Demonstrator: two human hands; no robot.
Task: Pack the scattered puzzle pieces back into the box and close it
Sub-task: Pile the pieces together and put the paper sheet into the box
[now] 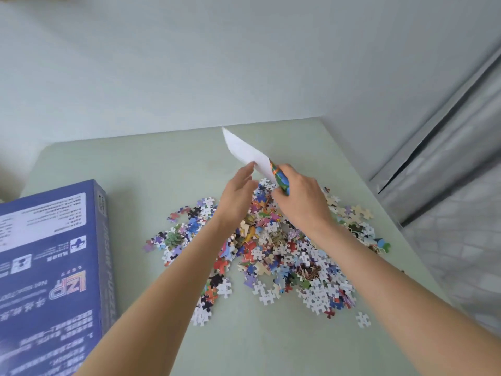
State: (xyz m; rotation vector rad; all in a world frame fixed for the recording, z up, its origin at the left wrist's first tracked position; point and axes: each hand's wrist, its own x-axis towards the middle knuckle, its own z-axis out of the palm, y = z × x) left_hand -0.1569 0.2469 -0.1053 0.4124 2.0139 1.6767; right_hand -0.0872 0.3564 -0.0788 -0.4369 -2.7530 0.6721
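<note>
the right hand [301,202] grips a folded sheet [249,156] above the puzzle pieces [271,248], its long axis pointing up-left. the left hand [238,191], fingers straight, touches it; the box [51,267] lies far left of the pile.

box [51,267] | side: "JIGSAW PUZZLE" | top: logo "LZP", upside down | small print unreadable

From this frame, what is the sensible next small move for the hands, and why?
Probably set the folded sheet aside, toward the box. The right hand grips it above the puzzle pieces, the left hand touches its edge with straight fingers, and the pile lies loose on the table with the box unopened.
</note>
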